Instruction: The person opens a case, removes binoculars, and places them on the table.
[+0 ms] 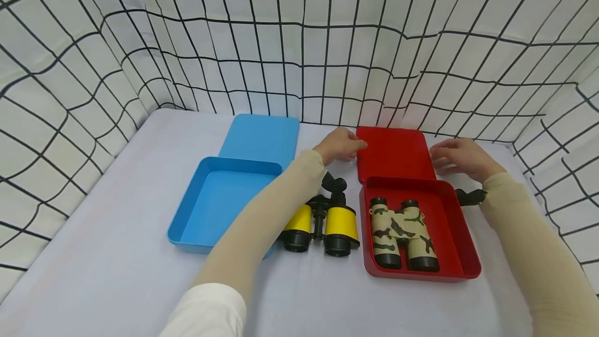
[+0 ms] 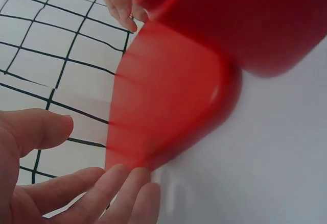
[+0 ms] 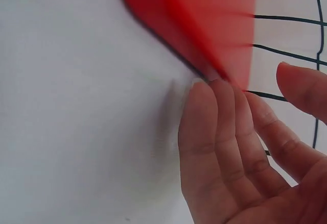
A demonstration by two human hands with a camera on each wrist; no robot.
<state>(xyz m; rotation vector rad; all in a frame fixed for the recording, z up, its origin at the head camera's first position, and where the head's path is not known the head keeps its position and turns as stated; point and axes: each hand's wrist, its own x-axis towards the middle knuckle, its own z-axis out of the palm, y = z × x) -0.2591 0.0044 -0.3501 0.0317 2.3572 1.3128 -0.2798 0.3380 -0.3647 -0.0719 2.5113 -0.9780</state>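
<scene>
A red case [image 1: 449, 222] stands with its red lid [image 1: 395, 155] swung back toward the netting. Camouflage binoculars [image 1: 403, 230] lie in its base, eyepieces toward the lid. At the lid's left edge is my left hand [image 1: 339, 145]; in the left wrist view its fingertips [image 2: 118, 175] touch the lid's border, the thumb standing apart. My right hand [image 1: 460, 157] is at the opposite edge, and the right wrist view shows its extended fingers [image 3: 199, 117] against the lid's corner, thumb away from it. Between the two cases sit yellow-and-black binoculars [image 1: 340, 222], partly behind my left forearm.
Left of the yellow binoculars is a blue case [image 1: 222, 199], its lid [image 1: 262, 137] laid back, partly covered by my left arm. White walls with black netting [image 1: 299, 40] rise behind and beside the white tabletop [image 1: 117, 233]. A black piece [image 1: 470, 197] shows by my right wrist.
</scene>
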